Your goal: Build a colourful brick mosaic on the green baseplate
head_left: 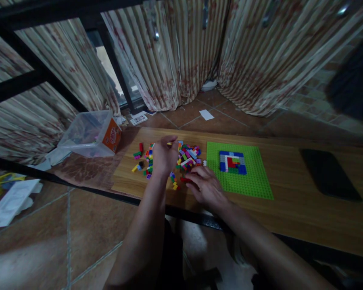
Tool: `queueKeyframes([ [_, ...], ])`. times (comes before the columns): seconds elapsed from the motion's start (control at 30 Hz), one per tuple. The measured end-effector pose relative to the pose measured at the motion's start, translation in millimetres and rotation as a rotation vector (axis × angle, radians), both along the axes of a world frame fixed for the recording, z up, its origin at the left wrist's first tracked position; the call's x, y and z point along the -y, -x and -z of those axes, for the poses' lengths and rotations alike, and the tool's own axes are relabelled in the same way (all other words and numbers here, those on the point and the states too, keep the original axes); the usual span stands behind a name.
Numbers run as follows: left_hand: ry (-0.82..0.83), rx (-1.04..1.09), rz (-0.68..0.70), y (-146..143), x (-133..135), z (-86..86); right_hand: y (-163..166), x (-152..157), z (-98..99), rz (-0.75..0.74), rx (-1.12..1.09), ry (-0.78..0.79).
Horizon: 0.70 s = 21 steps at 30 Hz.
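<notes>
My left hand point(165, 156) is over a pile of small coloured toy bricks point(187, 155), its fingers curled in. Whatever those fingers may hold is hidden from view. Low over the table, just right of the pile, my right hand point(206, 186) has its thumb and fingers closed around a red brick point(184, 179). To the right lies a green studded baseplate point(257, 177). On it sits a square build point(241, 168) with blue and grey sides, a white inner edge and red and green bricks in the middle.
The wooden table point(286, 201) bears a dark flat slab point(329, 173) at the right. A clear plastic box point(84, 133) with an orange label stands at its left end. Beyond are striped curtains point(169, 56) and a white paper point(206, 114) on the tiled floor.
</notes>
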<state>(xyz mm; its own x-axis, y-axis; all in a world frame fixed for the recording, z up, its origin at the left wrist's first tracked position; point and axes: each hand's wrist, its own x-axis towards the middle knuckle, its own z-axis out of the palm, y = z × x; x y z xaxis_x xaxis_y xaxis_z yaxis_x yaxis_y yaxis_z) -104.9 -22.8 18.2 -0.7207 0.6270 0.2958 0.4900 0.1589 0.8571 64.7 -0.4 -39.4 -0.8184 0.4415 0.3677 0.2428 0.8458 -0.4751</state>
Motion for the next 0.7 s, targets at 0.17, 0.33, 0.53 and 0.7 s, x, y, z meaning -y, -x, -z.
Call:
queueKeyframes([
  [0.17,0.037,-0.011,0.023,1.8,2.9,-1.6,4.3,2.4,4.4,0.049,0.050,-0.036],
  [0.33,0.019,-0.009,0.020,6.2,3.7,0.6,0.3,-4.2,1.5,0.144,0.077,-0.099],
  [0.53,0.017,0.017,-0.030,11.6,4.8,-0.7,5.1,7.4,-1.0,0.142,0.010,-0.027],
  [0.7,0.000,0.007,-0.018,11.1,3.6,-0.4,15.4,31.3,1.2,0.042,0.056,0.062],
])
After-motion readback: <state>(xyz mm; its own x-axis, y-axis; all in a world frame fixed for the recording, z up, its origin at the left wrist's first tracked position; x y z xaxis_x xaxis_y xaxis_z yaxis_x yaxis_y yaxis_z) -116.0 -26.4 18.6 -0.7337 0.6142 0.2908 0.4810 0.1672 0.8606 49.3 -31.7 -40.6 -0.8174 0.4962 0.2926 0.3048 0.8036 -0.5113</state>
